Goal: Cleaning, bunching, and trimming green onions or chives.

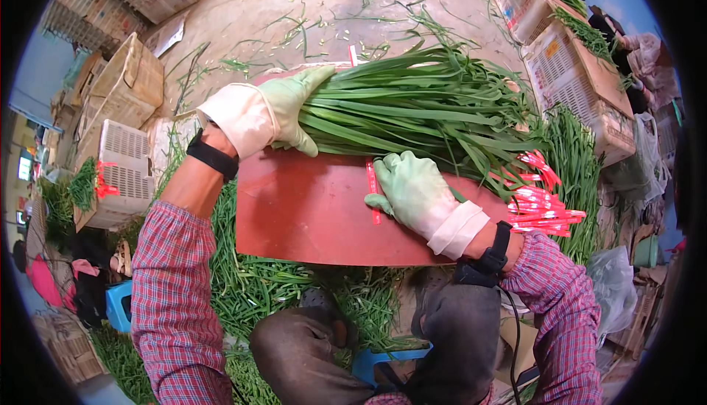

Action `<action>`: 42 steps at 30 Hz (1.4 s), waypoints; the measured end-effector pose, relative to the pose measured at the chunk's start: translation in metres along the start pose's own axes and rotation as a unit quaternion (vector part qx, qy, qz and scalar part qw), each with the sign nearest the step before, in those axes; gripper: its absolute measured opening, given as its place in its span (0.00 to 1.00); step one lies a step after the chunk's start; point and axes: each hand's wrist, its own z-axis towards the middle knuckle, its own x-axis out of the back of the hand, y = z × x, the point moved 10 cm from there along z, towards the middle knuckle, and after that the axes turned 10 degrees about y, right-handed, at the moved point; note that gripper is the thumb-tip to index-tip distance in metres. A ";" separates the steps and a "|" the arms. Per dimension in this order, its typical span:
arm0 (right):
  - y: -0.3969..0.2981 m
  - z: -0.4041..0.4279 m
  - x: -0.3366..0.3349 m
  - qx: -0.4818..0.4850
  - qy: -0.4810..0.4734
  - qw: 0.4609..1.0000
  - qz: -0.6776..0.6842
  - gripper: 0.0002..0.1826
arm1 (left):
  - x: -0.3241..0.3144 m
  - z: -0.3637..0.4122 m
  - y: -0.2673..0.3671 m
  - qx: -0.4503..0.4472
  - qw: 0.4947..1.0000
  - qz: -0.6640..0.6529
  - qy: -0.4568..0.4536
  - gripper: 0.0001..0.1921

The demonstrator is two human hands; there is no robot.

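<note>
A thick bundle of flat-leaved greens, apparently garlic chives (409, 109), lies sideways across a red board (309, 211). My left hand (290, 107), in a pale green glove, clasps its left end with thumb and fingers spread around it. A red-and-white printed strip (373, 192) runs beneath the bundle; its far end sticks out beyond the board's back edge. My right hand (411, 189), gloved too, is at the near end of that strip with fingers bent. Whether it pinches the strip is unclear. More red strips (544, 211) are heaped at the board's right end.
Loose greens (254, 283) cover the floor around the board and beside my knees. White plastic crates (569, 73) stand at the right, near another person (652, 68). At the left are an open box (127, 79) and another crate (124, 176). Leaf scraps litter the floor ahead.
</note>
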 end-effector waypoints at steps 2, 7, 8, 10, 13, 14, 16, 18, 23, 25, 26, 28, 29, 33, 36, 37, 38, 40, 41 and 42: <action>-0.001 0.000 0.006 0.003 -0.007 1.000 0.009 0.29 | -0.013 0.001 -0.012 0.015 0.999 -0.030 -0.007 0.72; -0.001 -0.001 -0.001 0.029 0.025 0.998 0.049 0.30 | -0.027 0.005 -0.035 0.094 0.990 -0.090 -0.053 0.60; -0.003 -0.002 0.001 0.041 0.043 0.997 0.049 0.30 | -0.028 0.004 -0.032 0.095 0.990 -0.090 -0.055 0.60; -0.006 -0.002 0.003 0.053 0.062 0.995 0.051 0.30 | -0.015 0.002 -0.012 0.013 0.997 -0.075 0.000 0.58; 0.001 -0.006 -0.009 0.038 0.002 0.999 0.034 0.31 | -0.012 0.006 0.023 0.149 0.983 -0.077 -0.079 0.53; 0.001 -0.004 -0.006 0.034 0.017 0.999 0.035 0.31 | -0.011 0.004 0.026 0.151 0.983 -0.075 -0.079 0.53; -0.001 -0.002 0.001 0.030 0.034 0.998 0.035 0.32 | -0.007 0.004 0.031 0.158 0.982 -0.084 -0.066 0.50; -0.003 0.001 0.007 -0.009 0.007 0.998 0.062 0.31 | -0.007 0.003 0.027 0.138 0.987 -0.062 -0.060 0.50; -0.006 0.004 -0.001 -0.004 -0.045 0.994 0.102 0.31 | -0.017 0.004 0.029 -0.014 0.993 0.117 0.024 0.53; -0.007 0.000 -0.003 0.009 -0.060 0.994 0.092 0.31 | -0.026 -0.008 0.033 -0.023 0.991 0.128 0.031 0.53; -0.010 -0.004 -0.005 0.022 -0.078 0.993 0.082 0.30 | -0.025 -0.013 0.041 -0.031 0.990 0.135 0.037 0.53; -0.011 -0.004 -0.002 0.024 -0.064 0.995 0.077 0.31 | -0.023 -0.009 0.032 -0.025 0.989 0.141 0.032 0.54; -0.017 -0.002 0.001 0.033 -0.049 0.995 0.079 0.31 | -0.015 -0.009 0.023 -0.050 0.995 0.073 0.051 0.54; -0.008 -0.007 0.003 0.013 -0.023 0.994 0.109 0.31 | -0.018 0.005 0.032 0.138 0.986 0.007 -0.095 0.53; -0.012 -0.007 0.004 0.053 0.027 0.992 0.108 0.31 | -0.029 0.004 0.022 0.094 0.993 0.032 -0.065 0.50; -0.010 -0.006 0.005 0.052 0.027 0.993 0.106 0.31 | -0.027 0.006 0.027 0.053 0.996 0.061 -0.047 0.50; -0.009 -0.006 0.003 0.058 0.000 0.991 0.118 0.31 | -0.028 0.008 0.036 0.012 0.996 0.087 -0.029 0.50; -0.007 -0.013 0.004 0.063 -0.030 0.989 0.129 0.32 | -0.037 0.007 0.038 0.027 0.996 0.078 -0.022 0.50; -0.015 -0.015 0.013 0.085 -0.031 0.978 0.190 0.32 | -0.037 0.001 0.034 0.025 1.000 0.009 -0.004 0.50; -0.023 -0.017 0.025 0.100 -0.040 0.963 0.248 0.32 | -0.040 -0.001 0.032 0.018 0.997 -0.069 0.012 0.50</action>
